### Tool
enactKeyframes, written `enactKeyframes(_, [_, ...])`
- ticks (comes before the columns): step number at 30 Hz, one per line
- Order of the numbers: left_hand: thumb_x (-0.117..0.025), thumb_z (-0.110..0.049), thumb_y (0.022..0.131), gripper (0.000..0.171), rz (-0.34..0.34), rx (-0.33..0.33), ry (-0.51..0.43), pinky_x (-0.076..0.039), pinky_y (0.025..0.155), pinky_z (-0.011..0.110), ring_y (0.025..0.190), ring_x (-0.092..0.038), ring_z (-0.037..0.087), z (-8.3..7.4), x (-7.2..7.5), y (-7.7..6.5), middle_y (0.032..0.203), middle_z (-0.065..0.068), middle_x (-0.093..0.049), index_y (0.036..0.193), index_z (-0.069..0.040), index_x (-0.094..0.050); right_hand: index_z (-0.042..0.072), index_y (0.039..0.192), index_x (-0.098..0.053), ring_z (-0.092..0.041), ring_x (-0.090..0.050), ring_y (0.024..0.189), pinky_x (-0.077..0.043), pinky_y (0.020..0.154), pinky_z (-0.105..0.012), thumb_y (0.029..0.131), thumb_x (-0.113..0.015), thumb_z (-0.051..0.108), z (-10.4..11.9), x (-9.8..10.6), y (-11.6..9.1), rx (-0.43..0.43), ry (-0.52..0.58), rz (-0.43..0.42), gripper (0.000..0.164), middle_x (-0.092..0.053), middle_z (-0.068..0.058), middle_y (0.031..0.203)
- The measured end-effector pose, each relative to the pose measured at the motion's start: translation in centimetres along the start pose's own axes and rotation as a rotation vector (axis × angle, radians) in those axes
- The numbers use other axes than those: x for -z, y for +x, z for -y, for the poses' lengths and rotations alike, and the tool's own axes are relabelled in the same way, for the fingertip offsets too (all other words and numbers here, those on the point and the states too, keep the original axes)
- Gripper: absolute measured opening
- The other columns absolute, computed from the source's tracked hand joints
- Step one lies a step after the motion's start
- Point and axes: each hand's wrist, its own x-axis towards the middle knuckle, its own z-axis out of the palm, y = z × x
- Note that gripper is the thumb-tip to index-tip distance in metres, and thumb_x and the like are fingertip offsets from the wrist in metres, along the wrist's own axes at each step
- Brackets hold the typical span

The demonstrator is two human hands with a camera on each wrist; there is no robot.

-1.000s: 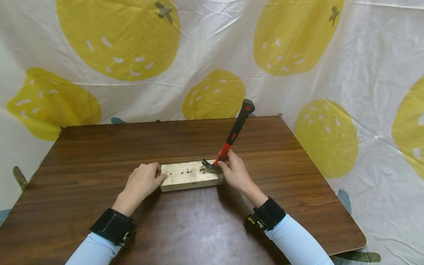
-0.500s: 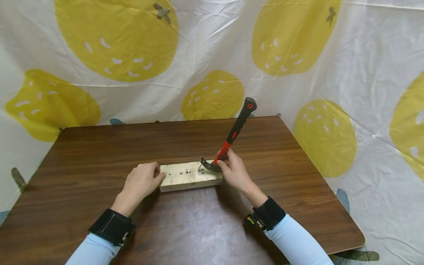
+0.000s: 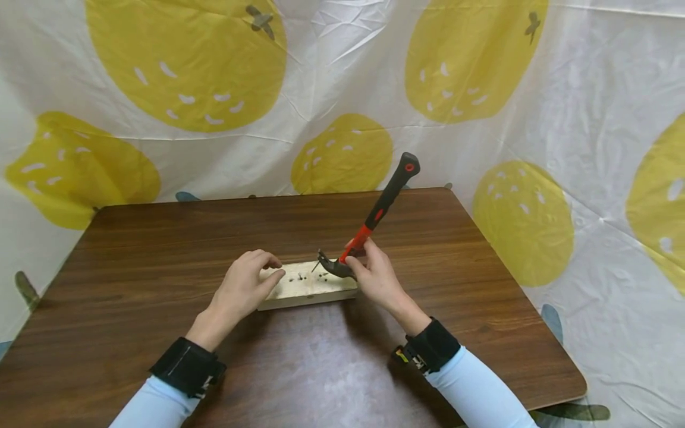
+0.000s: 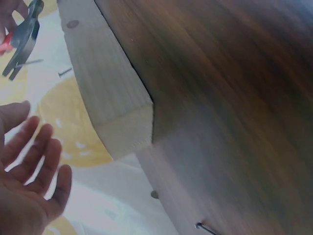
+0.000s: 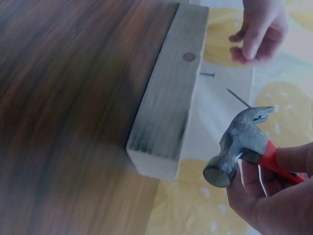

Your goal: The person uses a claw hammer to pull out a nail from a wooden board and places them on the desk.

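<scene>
My right hand grips a claw hammer low on its red neck, near the head, with the black handle slanting up and away. Caught in the claw is a nail; its point hangs free of the wood in the right wrist view. A pale wooden block lies beneath, with several dark holes in its top. Another nail stands up from that top. Over the block's left end hovers my left hand, fingers loosely bent, holding nothing; the left wrist view shows it apart from the block.
The block lies on a brown wood-grain table. A nail-like object shows at the bottom of the left wrist view. Behind and to the right hangs a white cloth with yellow fruit prints.
My left hand has let go of the block's left end and moved up and right over it. The hammer has shifted slightly left, its handle leaning further right, and the nail has come up with the claw.
</scene>
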Motion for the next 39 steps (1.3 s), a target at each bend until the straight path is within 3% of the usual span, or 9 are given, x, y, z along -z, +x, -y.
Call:
enactKeyframes(4, [-0.080, -0.008, 0.089, 0.013, -0.045, -0.086, -0.047, -0.052, 0.083, 0.045, 0.094, -0.065, 0.028, -0.5, -0.3, 0.4, 0.095, 0.007, -0.070, 0.100, -0.003, -0.072, 0.002, 0.117, -0.062, -0.028, -0.066, 0.101, -0.054, 0.075, -0.039, 0.097, -0.065, -0.003, 0.7, -0.2, -0.1, 0.005, 0.030, 0.006, 0.020, -0.070, -0.014, 0.104])
enactKeyframes(9, [-0.081, -0.008, 0.088, 0.019, -0.062, -0.124, -0.086, -0.053, 0.081, 0.043, 0.090, -0.066, 0.024, -1.0, -0.6, 0.6, 0.096, 0.007, -0.071, 0.103, -0.003, -0.072, -0.003, 0.118, -0.061, -0.031, -0.066, 0.102, -0.054, 0.080, -0.044, 0.096, -0.066, -0.005, 1.4, -0.5, -0.1, 0.022, 0.079, 0.010, 0.023, -0.070, -0.017, 0.104])
enactKeyframes(12, [-0.082, -0.008, 0.087, 0.019, -0.073, -0.133, -0.100, -0.053, 0.079, 0.042, 0.088, -0.066, 0.025, -1.4, -0.6, 0.7, 0.094, 0.007, -0.071, 0.102, -0.003, -0.072, -0.005, 0.119, -0.059, -0.034, -0.066, 0.102, -0.054, 0.080, -0.043, 0.096, -0.065, -0.006, 1.8, -0.6, -0.2, 0.028, 0.106, 0.007, 0.024, -0.069, -0.020, 0.105])
enactKeyframes(20, [-0.082, -0.007, 0.087, 0.015, -0.084, -0.122, -0.111, -0.053, 0.073, 0.039, 0.081, -0.066, 0.020, -2.1, -0.8, 0.7, 0.088, 0.002, -0.071, 0.099, -0.005, -0.074, -0.004, 0.120, -0.060, -0.031, -0.068, 0.094, -0.047, 0.068, -0.027, 0.097, -0.064, -0.005, 2.5, -0.8, -0.4, 0.010, 0.141, 0.038, 0.023, -0.069, -0.018, 0.107])
enactKeyframes(23, [-0.081, -0.007, 0.088, 0.012, -0.078, -0.119, -0.117, -0.054, 0.070, 0.040, 0.079, -0.067, 0.018, -2.2, -0.8, 0.7, 0.085, 0.000, -0.071, 0.097, -0.007, -0.074, -0.002, 0.119, -0.060, -0.030, -0.067, 0.093, -0.047, 0.068, -0.027, 0.098, -0.064, -0.004, 2.7, -0.8, -0.5, 0.015, 0.155, 0.044, 0.022, -0.069, -0.018, 0.107])
enactKeyframes(30, [-0.080, -0.008, 0.090, 0.007, -0.066, -0.120, -0.133, -0.055, 0.067, 0.041, 0.076, -0.065, 0.011, -2.4, -0.8, 0.7, 0.084, -0.003, -0.071, 0.094, -0.009, -0.074, -0.004, 0.119, -0.059, -0.032, -0.066, 0.105, -0.049, 0.083, -0.032, 0.098, -0.062, -0.005, 2.8, -0.9, -0.4, 0.033, 0.169, 0.056, 0.021, -0.070, -0.018, 0.106])
enactKeyframes(39, [-0.078, -0.005, 0.090, 0.006, -0.059, -0.124, -0.127, -0.053, 0.066, 0.035, 0.074, -0.063, 0.011, -2.4, -0.9, 0.5, 0.084, -0.003, -0.070, 0.094, -0.007, -0.074, -0.005, 0.120, -0.058, -0.031, -0.066, 0.100, -0.048, 0.074, -0.027, 0.097, -0.063, -0.006, 2.9, -1.0, -0.6, 0.034, 0.167, 0.061, 0.024, -0.070, -0.019, 0.106])
